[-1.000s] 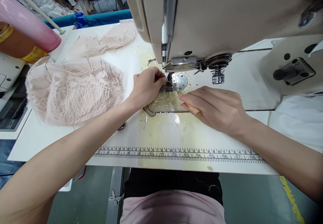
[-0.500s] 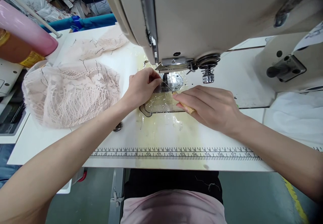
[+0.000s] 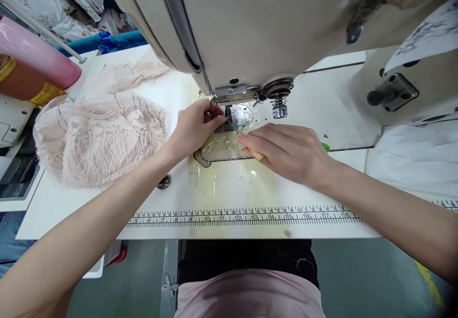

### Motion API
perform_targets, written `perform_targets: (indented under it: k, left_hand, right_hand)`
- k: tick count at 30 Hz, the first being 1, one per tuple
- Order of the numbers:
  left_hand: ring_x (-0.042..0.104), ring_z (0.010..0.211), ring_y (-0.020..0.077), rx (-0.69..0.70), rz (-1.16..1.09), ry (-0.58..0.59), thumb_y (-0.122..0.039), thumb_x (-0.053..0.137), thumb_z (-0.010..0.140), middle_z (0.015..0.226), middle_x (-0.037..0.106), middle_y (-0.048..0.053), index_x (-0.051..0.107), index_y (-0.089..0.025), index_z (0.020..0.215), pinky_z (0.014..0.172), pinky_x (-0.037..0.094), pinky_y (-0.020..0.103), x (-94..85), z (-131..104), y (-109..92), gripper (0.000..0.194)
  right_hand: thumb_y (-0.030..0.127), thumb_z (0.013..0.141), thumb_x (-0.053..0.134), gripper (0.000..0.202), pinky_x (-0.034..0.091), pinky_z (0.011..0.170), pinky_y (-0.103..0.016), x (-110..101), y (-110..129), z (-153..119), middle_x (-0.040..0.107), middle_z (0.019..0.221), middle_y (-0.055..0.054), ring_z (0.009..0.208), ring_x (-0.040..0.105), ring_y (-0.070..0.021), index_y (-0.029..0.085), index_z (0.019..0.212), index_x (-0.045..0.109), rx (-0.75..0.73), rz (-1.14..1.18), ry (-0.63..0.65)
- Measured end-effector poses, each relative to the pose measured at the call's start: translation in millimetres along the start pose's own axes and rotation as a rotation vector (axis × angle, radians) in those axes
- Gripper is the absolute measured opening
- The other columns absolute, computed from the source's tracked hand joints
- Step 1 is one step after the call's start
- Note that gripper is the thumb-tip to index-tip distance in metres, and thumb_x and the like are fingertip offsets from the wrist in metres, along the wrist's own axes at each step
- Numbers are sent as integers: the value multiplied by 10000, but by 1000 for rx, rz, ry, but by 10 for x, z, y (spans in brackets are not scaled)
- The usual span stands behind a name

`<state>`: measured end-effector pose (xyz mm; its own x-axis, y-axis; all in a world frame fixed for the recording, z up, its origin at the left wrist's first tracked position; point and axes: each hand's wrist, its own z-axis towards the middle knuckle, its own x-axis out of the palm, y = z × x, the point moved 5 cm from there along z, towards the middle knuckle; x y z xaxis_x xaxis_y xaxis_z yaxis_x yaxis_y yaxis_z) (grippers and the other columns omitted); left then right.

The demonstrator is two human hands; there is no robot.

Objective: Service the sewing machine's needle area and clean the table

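Observation:
A sewing machine (image 3: 232, 31) stands over the white table, its presser foot (image 3: 228, 112) above a shiny needle plate (image 3: 244, 116). My right hand (image 3: 286, 153) grips a small screwdriver (image 3: 255, 153) by its yellowish handle; the thin metal shaft slants up and left to the presser foot area. My left hand (image 3: 195, 127) is closed beside the foot, thumb and fingers pinched together near the shaft's tip. Whatever lies between those fingers is too small to make out. Pale pink lace fabric (image 3: 103, 141) with loose dark threads is bunched to the left.
A ruler strip (image 3: 250, 217) runs along the table's front edge. A pink thread cone (image 3: 39, 50) and a brown one (image 3: 26, 81) stand at the left. White cloth (image 3: 411, 160) lies at the right. A small round metal part (image 3: 164, 182) sits below my left forearm.
The view has shifted slightly, so the machine appears further left. Both hands stay by the presser foot, with the screwdriver still in my right hand. A green spot now shows behind my right wrist.

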<state>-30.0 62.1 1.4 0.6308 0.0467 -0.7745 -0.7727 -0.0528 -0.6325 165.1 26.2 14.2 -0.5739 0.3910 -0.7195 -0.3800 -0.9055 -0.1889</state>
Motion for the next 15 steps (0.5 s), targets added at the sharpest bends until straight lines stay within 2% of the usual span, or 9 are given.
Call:
perform_targets:
  k: [5, 10, 15]
  left_hand:
    - [570, 695, 135, 130, 116, -79, -224, 674, 838, 841, 691, 16, 732, -201, 898, 720, 456, 314, -16, -35, -69, 87]
    - [612, 735, 150, 149, 126, -155, -225, 677, 846, 855, 720, 23, 749, -195, 860, 740, 479, 301, -7, -82, -117, 80]
    - [649, 839, 207, 297, 296, -252, -212, 662, 876, 852, 744, 38, 746, -204, 841, 903, 471, 374, 6, -151, -181, 92]
  right_hand:
    - [27, 902, 553, 186, 442, 540, -215, -3, -11, -24, 707, 851, 36, 709, 602, -77, 180, 998, 598, 5, -3, 29]
    - [74, 923, 568, 116, 436, 586, -215, -53, -6, -40, 698, 813, 35, 696, 589, -84, 166, 986, 599, -6, -24, -14]
    - [125, 966, 531, 92, 417, 596, -214, -65, -35, -61, 694, 815, 35, 707, 581, -82, 170, 1012, 598, 5, -52, 8]
